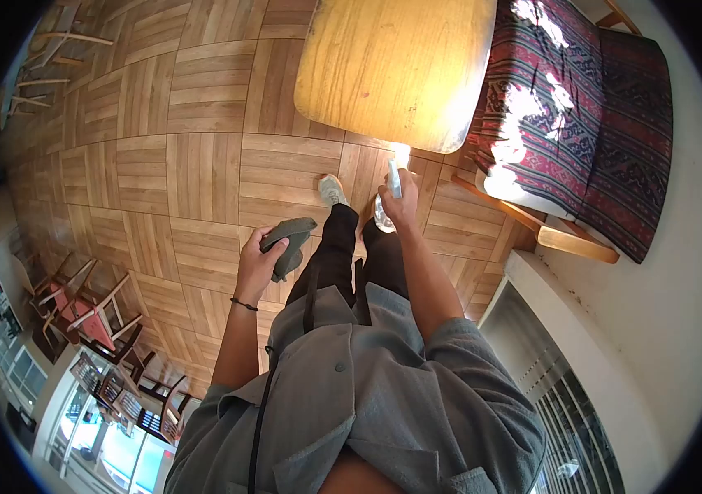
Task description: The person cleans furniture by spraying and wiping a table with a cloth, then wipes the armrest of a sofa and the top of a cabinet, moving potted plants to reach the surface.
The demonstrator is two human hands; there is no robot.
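My left hand [262, 262] is closed around a folded dark grey-green cloth [292, 239], part of which hangs below the fingers. In my right hand [404, 202] is a clear spray bottle [384, 216] with a whitish spray head [394, 177] pointing away from me. The fingers wrap its neck, and the lower bottle shows beside my leg. Both hands are held out in front of my body, above the floor. Ahead of them stands a wooden table [384, 74] with rounded corners and a worn edge; neither hand touches it.
A wooden-framed bench seat [544, 107] with red and dark patterned fabric stands right of the table. A white wall [664, 329] runs along the right. Several chairs [92, 317] are at the left, one with a red seat. Parquet floor [203, 173] lies around my feet.
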